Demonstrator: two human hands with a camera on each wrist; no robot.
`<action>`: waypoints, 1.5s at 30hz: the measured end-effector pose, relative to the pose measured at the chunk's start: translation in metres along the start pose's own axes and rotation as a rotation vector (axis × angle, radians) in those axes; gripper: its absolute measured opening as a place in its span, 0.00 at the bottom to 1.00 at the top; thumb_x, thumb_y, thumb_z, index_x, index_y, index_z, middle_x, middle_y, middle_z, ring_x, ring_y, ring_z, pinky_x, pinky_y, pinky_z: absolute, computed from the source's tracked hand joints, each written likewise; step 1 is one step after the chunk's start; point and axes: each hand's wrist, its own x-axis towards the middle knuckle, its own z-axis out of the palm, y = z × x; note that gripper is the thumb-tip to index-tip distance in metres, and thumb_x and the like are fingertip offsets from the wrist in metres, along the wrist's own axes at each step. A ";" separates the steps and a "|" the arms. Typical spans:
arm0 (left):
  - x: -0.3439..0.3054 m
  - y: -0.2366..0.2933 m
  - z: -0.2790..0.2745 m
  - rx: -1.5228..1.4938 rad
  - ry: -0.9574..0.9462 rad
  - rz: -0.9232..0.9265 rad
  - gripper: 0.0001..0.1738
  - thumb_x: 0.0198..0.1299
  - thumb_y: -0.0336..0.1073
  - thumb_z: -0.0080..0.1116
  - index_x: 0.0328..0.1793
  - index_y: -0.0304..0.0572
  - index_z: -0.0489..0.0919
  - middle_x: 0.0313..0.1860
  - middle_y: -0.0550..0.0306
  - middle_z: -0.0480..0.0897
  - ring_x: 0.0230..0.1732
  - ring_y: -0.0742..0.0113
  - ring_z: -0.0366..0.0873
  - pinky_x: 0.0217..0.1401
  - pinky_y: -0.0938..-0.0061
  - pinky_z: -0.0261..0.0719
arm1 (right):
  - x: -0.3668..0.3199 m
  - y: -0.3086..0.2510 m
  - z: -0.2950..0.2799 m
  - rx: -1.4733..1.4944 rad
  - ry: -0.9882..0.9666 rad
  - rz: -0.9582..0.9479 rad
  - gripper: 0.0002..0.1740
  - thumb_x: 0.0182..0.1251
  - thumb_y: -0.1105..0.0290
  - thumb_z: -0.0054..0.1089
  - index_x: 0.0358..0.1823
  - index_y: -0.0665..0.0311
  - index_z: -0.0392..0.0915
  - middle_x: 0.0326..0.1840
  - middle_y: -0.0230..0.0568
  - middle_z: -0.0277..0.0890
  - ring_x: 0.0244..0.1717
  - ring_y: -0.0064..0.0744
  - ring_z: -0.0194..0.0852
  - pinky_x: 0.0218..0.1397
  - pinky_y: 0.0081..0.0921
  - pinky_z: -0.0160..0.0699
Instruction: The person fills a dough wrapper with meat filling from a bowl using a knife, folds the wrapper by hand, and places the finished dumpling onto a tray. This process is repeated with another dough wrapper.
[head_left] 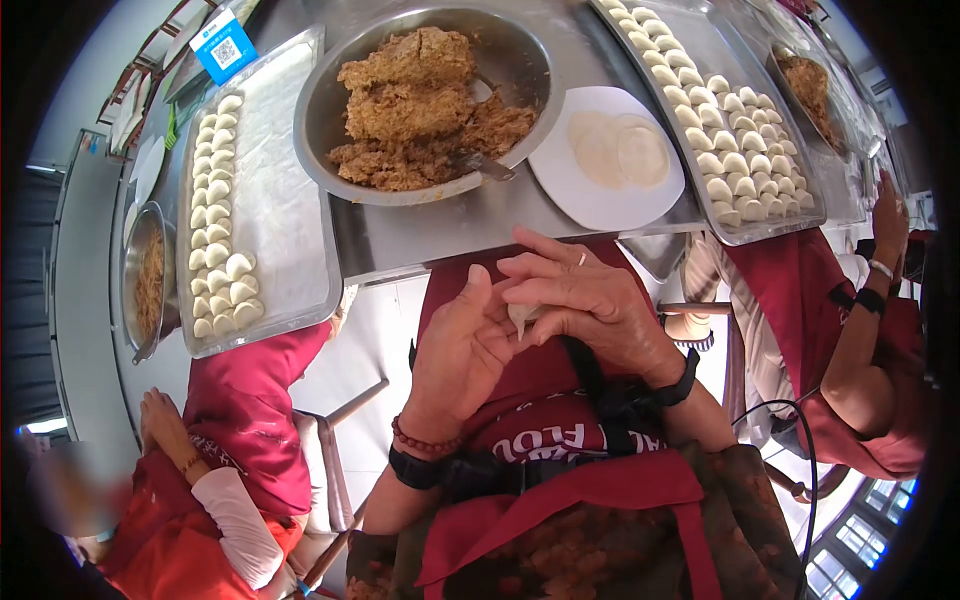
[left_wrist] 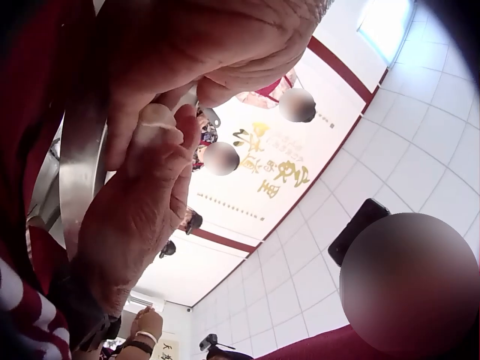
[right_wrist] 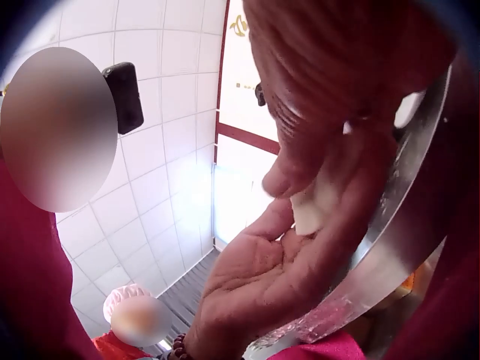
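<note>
In front of the apron, my two hands meet around a small pale dumpling. Its dough is folded, and fingers cover much of it. My right hand, with a ring, pinches the dumpling between thumb and fingers from above. Beneath it my left hand, palm up, supports the dumpling on its extended fingers, thumb raised to the side. From the right wrist, the dough shows as a pale edge over the left fingers. From the left wrist, a bit of dough shows by the right thumb.
A steel bowl of minced filling stands ahead, beside a white plate with round wrappers. Trays of dumplings lie left and right. Seated people flank me, and a cable hangs at right.
</note>
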 end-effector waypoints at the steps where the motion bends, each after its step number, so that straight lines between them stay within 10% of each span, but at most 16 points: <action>1: 0.000 0.000 -0.003 0.007 -0.022 -0.003 0.29 0.81 0.50 0.29 0.68 0.34 0.70 0.63 0.47 0.78 0.63 0.55 0.77 0.68 0.58 0.77 | 0.001 0.000 -0.001 -0.029 -0.025 -0.018 0.10 0.58 0.74 0.70 0.43 0.57 0.85 0.60 0.36 0.82 0.75 0.47 0.65 0.71 0.40 0.66; 27: 0.005 0.000 -0.004 0.045 0.066 -0.143 0.36 0.80 0.57 0.23 0.65 0.30 0.71 0.58 0.42 0.80 0.56 0.56 0.81 0.61 0.60 0.79 | 0.000 0.003 -0.004 -0.031 -0.153 -0.008 0.10 0.58 0.71 0.69 0.43 0.55 0.85 0.65 0.37 0.77 0.74 0.52 0.64 0.71 0.44 0.65; 37: 0.022 0.007 0.011 -0.040 0.041 -0.206 0.44 0.78 0.62 0.24 0.70 0.20 0.65 0.67 0.33 0.74 0.68 0.43 0.73 0.77 0.45 0.64 | -0.005 0.007 -0.019 0.086 0.048 0.109 0.06 0.63 0.75 0.66 0.41 0.63 0.86 0.55 0.46 0.84 0.58 0.41 0.81 0.59 0.32 0.78; 45: 0.059 0.007 0.025 0.016 0.007 -0.184 0.39 0.78 0.58 0.30 0.67 0.22 0.69 0.62 0.32 0.78 0.66 0.37 0.74 0.72 0.41 0.70 | 0.010 0.003 -0.067 0.210 0.156 0.196 0.09 0.65 0.70 0.65 0.42 0.67 0.85 0.42 0.39 0.87 0.42 0.29 0.86 0.50 0.23 0.80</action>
